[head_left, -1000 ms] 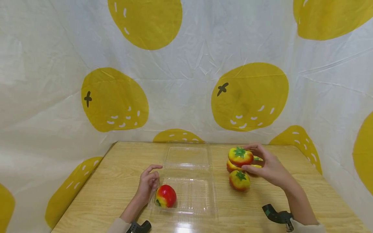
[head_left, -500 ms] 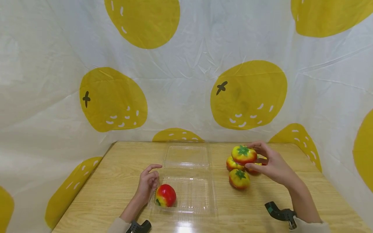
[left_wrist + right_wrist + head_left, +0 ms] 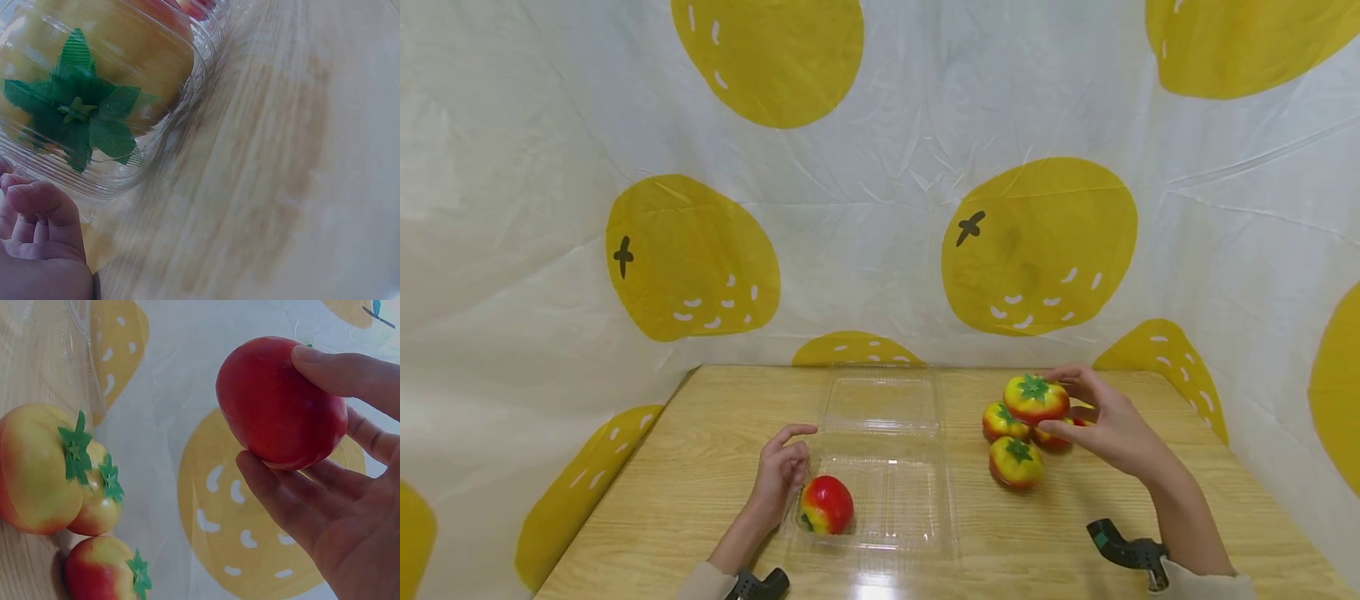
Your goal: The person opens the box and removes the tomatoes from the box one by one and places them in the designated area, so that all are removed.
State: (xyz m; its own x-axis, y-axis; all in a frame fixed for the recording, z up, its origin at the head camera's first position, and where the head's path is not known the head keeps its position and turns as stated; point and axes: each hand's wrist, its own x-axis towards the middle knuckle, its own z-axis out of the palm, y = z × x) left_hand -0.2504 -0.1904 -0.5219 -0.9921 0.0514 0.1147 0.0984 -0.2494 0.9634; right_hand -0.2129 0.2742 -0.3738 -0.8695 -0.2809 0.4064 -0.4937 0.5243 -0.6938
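My right hand [image 3: 1108, 421] pinches a yellow-and-red toy tomato [image 3: 1036, 400] with a green leafy top, holding it raised over the other tomatoes. In the right wrist view this tomato [image 3: 281, 403] shows its red underside between thumb and fingers. My left hand [image 3: 777, 471] rests at the left side of a clear plastic clamshell container [image 3: 910, 542], its fingers loosely curled and the tips close to the wall. A toy tomato [image 3: 827, 504] lies on its side in the container's front left corner. In the left wrist view, its green leaves [image 3: 78, 112] show through the plastic.
Three more toy tomatoes stand grouped on the right of the wooden table [image 3: 715, 408]: a front one [image 3: 1017, 462], a back left one [image 3: 1002, 421] and a partly hidden one [image 3: 1054, 439]. The container's lid [image 3: 883, 400] lies open toward the patterned curtain [image 3: 880, 275].
My right hand has moved slightly right with the tomato, baring more of the tomatoes behind it. My left hand and the container have stayed put.
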